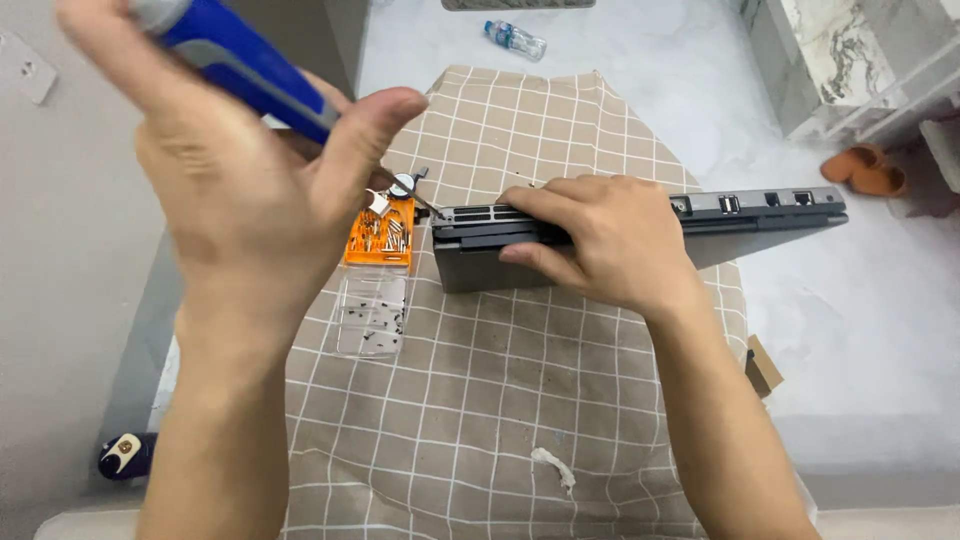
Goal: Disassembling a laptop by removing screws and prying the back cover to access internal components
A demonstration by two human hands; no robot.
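Laptop (640,235) stands on edge on the checked cloth (480,400). Right hand (600,240) clamps its corner; left hand (250,170) grasps a blue-handled screwdriver (240,65), tip at that corner. Orange bit case (381,232) just left. Screw work underway; steady alignment needed.

The laptop (640,235) stood on edge across the cloth (500,420) toward its far right corner, overhanging the right edge. My right hand (600,245) lay on it. The bit case (380,235) and its lid (372,315) lay just left of it. My left hand (240,180) held the screwdriver (250,65) above the left edge.
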